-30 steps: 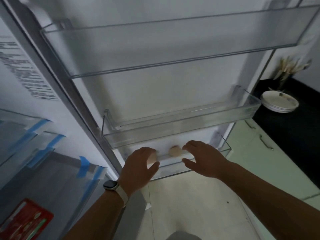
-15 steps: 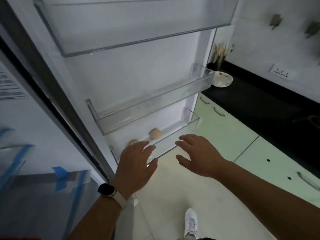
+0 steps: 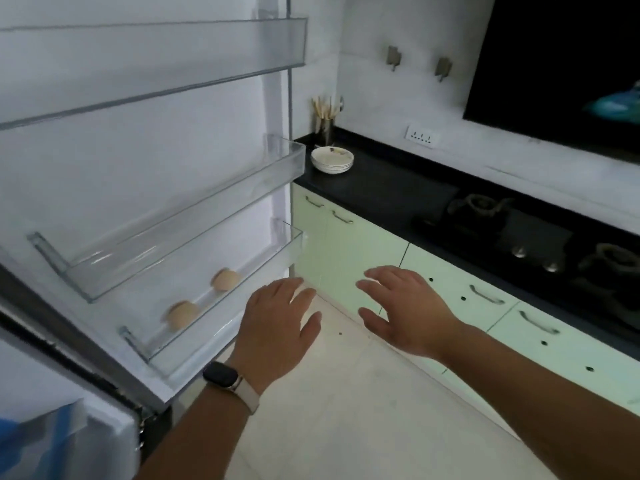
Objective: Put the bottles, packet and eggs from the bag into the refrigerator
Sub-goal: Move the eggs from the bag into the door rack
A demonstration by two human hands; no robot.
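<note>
The refrigerator door (image 3: 145,140) stands open on the left with three clear shelves. Two brown eggs lie in the lowest door shelf (image 3: 270,261): one egg (image 3: 182,314) near the front, the other egg (image 3: 225,279) further back. My left hand (image 3: 277,323), with a watch on the wrist, hovers open just right of that shelf, holding nothing. My right hand (image 3: 405,306) is open too, fingers spread, over the floor in front of the cabinets. The bag, bottles and packet are out of sight.
A black counter (image 3: 381,188) runs along the right over pale green cabinets (image 3: 349,258). On it stand stacked white plates (image 3: 331,160), a utensil holder (image 3: 323,123) and a gas stove (image 3: 519,233). A light tiled floor (image 3: 346,410) lies below my arms.
Both hands have pulled back from the lowest door shelf, leaving the two eggs there. My view has swung right, bringing the counter and stove into sight.
</note>
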